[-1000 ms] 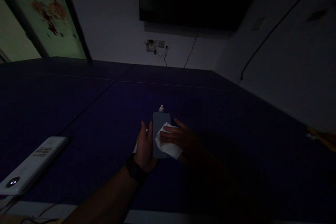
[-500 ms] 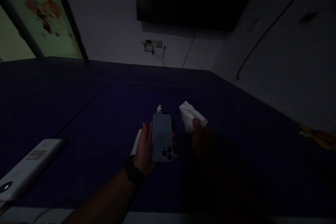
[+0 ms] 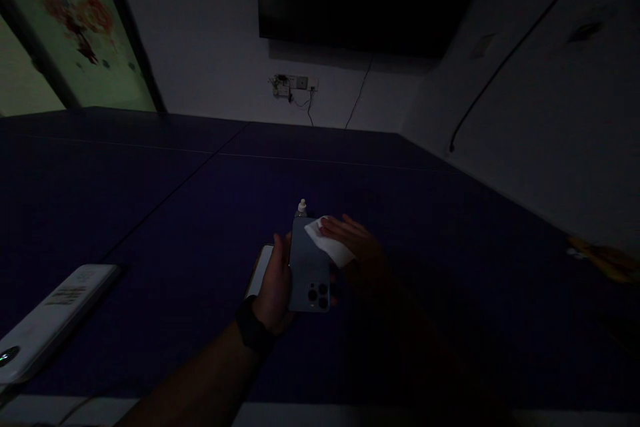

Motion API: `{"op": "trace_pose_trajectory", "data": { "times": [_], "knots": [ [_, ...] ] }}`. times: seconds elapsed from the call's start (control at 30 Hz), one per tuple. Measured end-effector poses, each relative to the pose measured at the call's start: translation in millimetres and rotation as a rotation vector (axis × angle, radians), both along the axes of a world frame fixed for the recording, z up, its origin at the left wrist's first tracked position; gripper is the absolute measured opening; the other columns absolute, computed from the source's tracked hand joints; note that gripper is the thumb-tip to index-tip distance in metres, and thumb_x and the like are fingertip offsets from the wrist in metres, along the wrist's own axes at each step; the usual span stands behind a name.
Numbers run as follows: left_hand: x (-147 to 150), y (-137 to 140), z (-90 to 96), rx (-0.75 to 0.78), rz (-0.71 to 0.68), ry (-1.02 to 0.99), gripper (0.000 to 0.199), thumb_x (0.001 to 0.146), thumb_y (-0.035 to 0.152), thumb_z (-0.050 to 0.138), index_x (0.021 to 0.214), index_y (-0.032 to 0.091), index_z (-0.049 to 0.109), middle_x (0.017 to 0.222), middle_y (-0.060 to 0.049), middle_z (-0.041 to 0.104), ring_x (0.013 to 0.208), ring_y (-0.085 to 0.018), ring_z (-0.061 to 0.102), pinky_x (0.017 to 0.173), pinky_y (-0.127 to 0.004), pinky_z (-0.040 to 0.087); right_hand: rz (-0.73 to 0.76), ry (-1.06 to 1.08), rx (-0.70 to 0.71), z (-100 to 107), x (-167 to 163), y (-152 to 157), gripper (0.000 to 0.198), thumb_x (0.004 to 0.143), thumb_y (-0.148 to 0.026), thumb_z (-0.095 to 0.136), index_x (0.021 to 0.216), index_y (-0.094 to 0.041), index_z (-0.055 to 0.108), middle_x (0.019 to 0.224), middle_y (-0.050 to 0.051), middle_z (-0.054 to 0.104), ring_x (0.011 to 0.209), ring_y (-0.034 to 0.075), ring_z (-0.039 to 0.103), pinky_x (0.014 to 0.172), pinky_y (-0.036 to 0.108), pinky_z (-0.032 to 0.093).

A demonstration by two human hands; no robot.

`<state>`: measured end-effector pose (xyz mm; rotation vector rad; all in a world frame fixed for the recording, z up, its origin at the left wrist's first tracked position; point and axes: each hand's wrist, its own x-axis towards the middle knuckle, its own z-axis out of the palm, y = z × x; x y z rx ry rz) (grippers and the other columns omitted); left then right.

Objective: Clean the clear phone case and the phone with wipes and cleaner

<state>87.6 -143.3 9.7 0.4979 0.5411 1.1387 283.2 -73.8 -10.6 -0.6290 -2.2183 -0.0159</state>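
My left hand [image 3: 275, 287] is closed around a blue-grey smartphone [image 3: 306, 270], back side up, its camera cluster at the end nearest me. Against the phone's upper right part lies a folded white tissue [image 3: 333, 243], pressed there by the fingers of my right hand [image 3: 355, 243]. A small bottle with a white nozzle [image 3: 302, 207] stands just beyond the phone, its body mostly hidden. Partly behind my left hand, a second phone with a pale face [image 3: 260, 270] rests on the table.
The dark blue table [image 3: 190, 227] spreads out before me. A white power bank-like device [image 3: 63, 313] with a cable lies at the left. At the far right is a yellowish item [image 3: 605, 259], too dark to name. A large screen [image 3: 360, 0] hangs on the wall.
My right hand has moved left with the tissue, from beside the phone onto its back. The left hand still holds the phone in nearly the same place.
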Motion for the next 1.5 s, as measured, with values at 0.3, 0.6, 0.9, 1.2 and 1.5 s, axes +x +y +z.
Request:
{"op": "trace_pose_trajectory", "data": {
  "times": [0.3,0.6,0.9,1.2,1.5],
  "knots": [
    [-0.9,0.3,-1.5,0.003,-0.019,0.017,0.076,0.103,0.077,0.035,0.159,0.026,0.042,0.119,-0.017,0.075,0.092,-0.030,0.078,0.079,-0.047,0.065,-0.010,0.030,0.009,-0.7,2.2,5.5,0.058,0.113,-0.057,0.028,0.147,-0.023,0.062,0.147,0.014,0.072,0.142,0.031,0.064,0.123,0.062,0.047],
    [0.9,0.0,-3.5,0.014,-0.010,0.046,0.074,0.103,0.076,0.036,0.158,0.027,0.044,0.119,-0.016,0.076,0.091,-0.030,0.078,0.078,-0.046,0.065,0.108,-0.019,0.019,8.1,9.5,4.7,0.047,0.113,-0.050,0.040,0.145,-0.026,0.063,0.140,0.010,0.076,0.138,0.029,0.068,0.124,0.058,0.047],
    [0.3,-1.0,-0.8,0.020,-0.002,0.024,0.074,0.104,0.074,0.036,0.160,0.027,0.043,0.123,-0.017,0.075,0.095,-0.031,0.078,0.079,-0.046,0.065,0.160,-0.047,0.004,2.8,2.9,1.5,0.055,0.114,-0.054,0.029,0.151,-0.025,0.059,0.145,0.012,0.073,0.144,0.029,0.063,0.126,0.060,0.044],
    [0.6,-1.3,-3.3,0.052,0.012,-0.013,0.073,0.104,0.075,0.037,0.158,0.026,0.045,0.124,-0.016,0.075,0.096,-0.030,0.078,0.081,-0.046,0.065,0.164,0.033,-0.053,3.9,1.2,-1.4,0.052,0.113,-0.054,0.033,0.143,-0.027,0.066,0.137,0.010,0.078,0.139,0.031,0.067,0.125,0.063,0.044],
    [0.7,-0.5,-3.9,0.047,0.062,-0.021,0.071,0.104,0.072,0.043,0.157,0.027,0.048,0.127,-0.015,0.075,0.099,-0.030,0.078,0.084,-0.047,0.065,0.225,0.026,-0.139,7.8,-10.4,-10.3,0.057,0.115,-0.056,0.028,0.144,-0.026,0.066,0.144,0.011,0.074,0.147,0.031,0.059,0.127,0.062,0.042]
  ]
}}
